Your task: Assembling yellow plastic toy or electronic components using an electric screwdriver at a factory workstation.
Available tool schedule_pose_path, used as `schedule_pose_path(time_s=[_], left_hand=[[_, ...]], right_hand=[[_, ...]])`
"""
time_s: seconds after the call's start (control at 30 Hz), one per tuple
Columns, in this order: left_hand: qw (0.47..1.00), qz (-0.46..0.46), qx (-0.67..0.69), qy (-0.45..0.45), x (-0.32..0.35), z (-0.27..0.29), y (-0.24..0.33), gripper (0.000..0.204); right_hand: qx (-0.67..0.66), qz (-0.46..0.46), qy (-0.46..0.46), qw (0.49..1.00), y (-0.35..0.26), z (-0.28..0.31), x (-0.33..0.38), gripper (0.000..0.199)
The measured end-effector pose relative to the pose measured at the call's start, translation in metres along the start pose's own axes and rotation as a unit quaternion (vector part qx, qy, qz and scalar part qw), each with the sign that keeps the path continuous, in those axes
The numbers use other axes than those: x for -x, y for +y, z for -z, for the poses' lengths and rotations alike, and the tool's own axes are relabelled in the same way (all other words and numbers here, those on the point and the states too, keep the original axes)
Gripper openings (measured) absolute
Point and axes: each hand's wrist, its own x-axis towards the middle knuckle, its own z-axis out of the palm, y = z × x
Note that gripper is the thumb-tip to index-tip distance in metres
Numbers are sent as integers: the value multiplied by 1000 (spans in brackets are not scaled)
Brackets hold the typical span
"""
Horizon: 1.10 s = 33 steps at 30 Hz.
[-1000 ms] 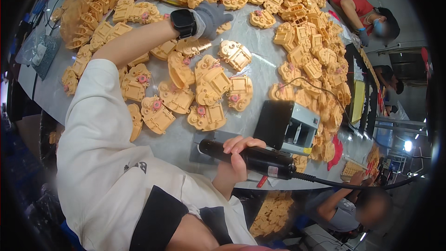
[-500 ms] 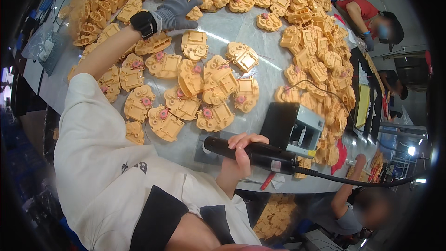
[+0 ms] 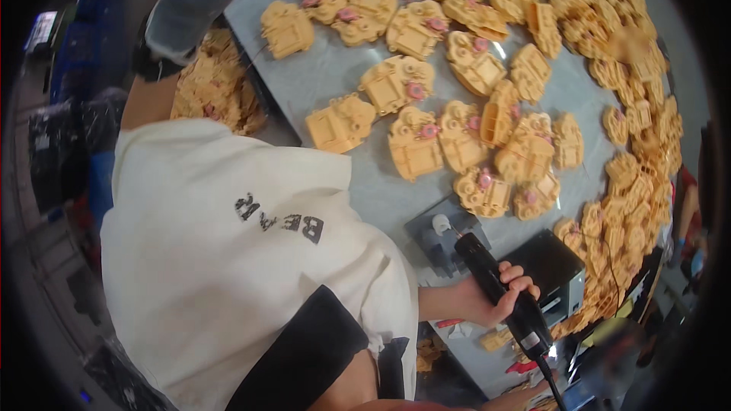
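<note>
My right hand [image 3: 499, 297] was clamped around the black power tool [image 3: 502, 297] at the desk [image 3: 320, 80] edge; rigid, fairly heavy, best held mid-barrel. Gloved left hand [image 3: 179, 11] reached off-desk, its grip I couldn't tell. Orange plastic parts [image 3: 396, 84] looked light, stiff.

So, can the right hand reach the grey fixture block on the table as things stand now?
Probably yes. The right hand grips a black power tool whose tip sits just beside the grey fixture block, and nothing lies between them. The hand itself is full, so only the tool would touch.
</note>
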Motion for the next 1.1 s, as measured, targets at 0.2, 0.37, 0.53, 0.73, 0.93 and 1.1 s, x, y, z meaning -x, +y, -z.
schedule_pose_path(time_s=[0.2, 0.37, 0.53, 0.73, 0.93, 1.1], left_hand=[[897, 394, 99, 173, 179, -8, 72, 33], [969, 199, 133, 70, 179, -51, 153, 69], [990, 130, 3, 48, 122, -82, 150, 97], [964, 155, -75, 203, 120, -76, 96, 96], [909, 376, -156, -91, 233, 6, 59, 57], [866, 335, -179, -324, 282, -47, 30, 39]], right_hand=[[-14, -27, -18, 999, 4, -16, 4, 29], [-23, -38, -50, 998, 0, -25, 8, 26], [-40, -64, -83, 994, 0, -41, 17, 25], [-26, -68, -127, 989, 5, -44, 19, 24], [-14, -70, -86, 994, 1, -47, 15, 26], [1, -68, -119, 991, 3, -57, 17, 26]])
